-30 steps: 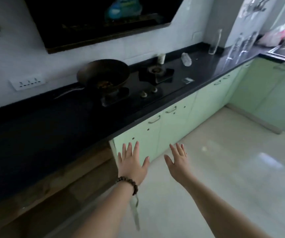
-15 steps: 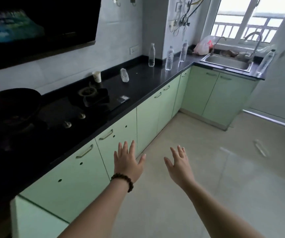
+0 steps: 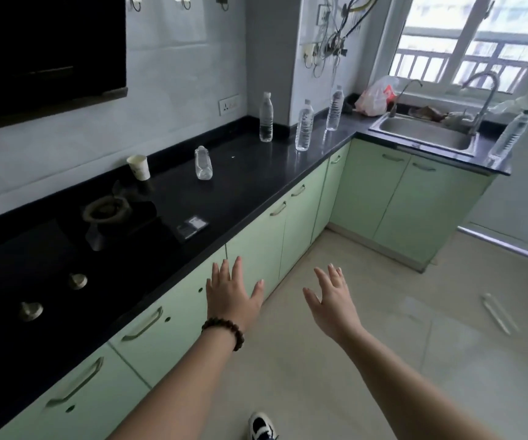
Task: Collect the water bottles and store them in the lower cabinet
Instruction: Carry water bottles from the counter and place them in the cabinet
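Reaching forward over the floor, both hands are in the near centre of the scene with fingers straight and spread, holding nothing. The left hand (image 3: 230, 293), wearing a dark bead bracelet (image 3: 224, 330) at the wrist, is seen in front of the green lower cabinet doors (image 3: 256, 249); whether it touches them cannot be told. The right hand (image 3: 332, 300) hangs apart from it, over the pale tiled floor (image 3: 383, 344).

All lower cabinet doors in view are closed. On the black countertop (image 3: 240, 185), five water bottles are observed. One bottle lies on its side (image 3: 203, 162) in the middle stretch, near a white paper cup (image 3: 139, 167). Three stand upright toward the far corner: one by the wall (image 3: 266, 117), one near the counter's front edge (image 3: 304, 125), and one further right (image 3: 334, 104). A fifth bottle (image 3: 510, 134) stands tilted in view at the far right, just beside the steel sink (image 3: 424, 134).

A gas hob (image 3: 65, 249) occupies the near left counter. A plastic bag (image 3: 373, 96) sits left of the sink beneath the window. A shoe (image 3: 261, 425) shows at the near edge.
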Tool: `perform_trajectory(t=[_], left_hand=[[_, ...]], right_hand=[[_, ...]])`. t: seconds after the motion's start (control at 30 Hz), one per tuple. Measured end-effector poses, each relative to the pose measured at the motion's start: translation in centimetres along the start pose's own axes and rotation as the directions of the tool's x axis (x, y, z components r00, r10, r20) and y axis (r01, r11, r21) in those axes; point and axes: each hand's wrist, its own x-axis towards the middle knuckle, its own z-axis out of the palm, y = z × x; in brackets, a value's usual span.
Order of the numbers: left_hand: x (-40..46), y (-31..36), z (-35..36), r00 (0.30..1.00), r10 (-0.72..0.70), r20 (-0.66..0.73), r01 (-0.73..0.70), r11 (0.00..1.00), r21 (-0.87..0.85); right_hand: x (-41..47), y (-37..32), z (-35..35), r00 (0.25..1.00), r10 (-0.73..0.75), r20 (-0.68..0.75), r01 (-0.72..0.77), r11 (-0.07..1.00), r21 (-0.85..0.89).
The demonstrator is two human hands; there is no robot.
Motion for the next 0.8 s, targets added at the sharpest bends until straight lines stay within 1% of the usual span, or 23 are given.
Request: perform_trajectory(t=[0.2, 0.5, 0.7, 0.8], left_hand=[[13.9, 1.3, -0.1, 0.996, -0.082, -0.04, 0.08, 0.995, -0.054], [28.3, 1.7, 1.0, 0.985, -0.152, -0.087, 0.151, 0.988, -0.02], [38.0, 0.6, 3.3, 0.95, -0.261, -0.171, 0.269, 0.963, 0.023], [43.6, 0.4, 4.3, 0.919, -0.328, -0.217, 0.346, 0.937, 0.048]], right_hand=[[15.6, -2.9, -1.5, 0.999, -0.047, 0.023, 0.048, 0.999, -0.025], [31.8, -4.2, -1.3, 0.995, -0.073, 0.074, 0.073, 0.997, 0.004], [46.2, -5.4, -0.1, 0.976, -0.193, 0.099, 0.194, 0.981, -0.007], [53.4, -6.4, 0.8, 0.954, -0.256, 0.154, 0.259, 0.966, 0.005]])
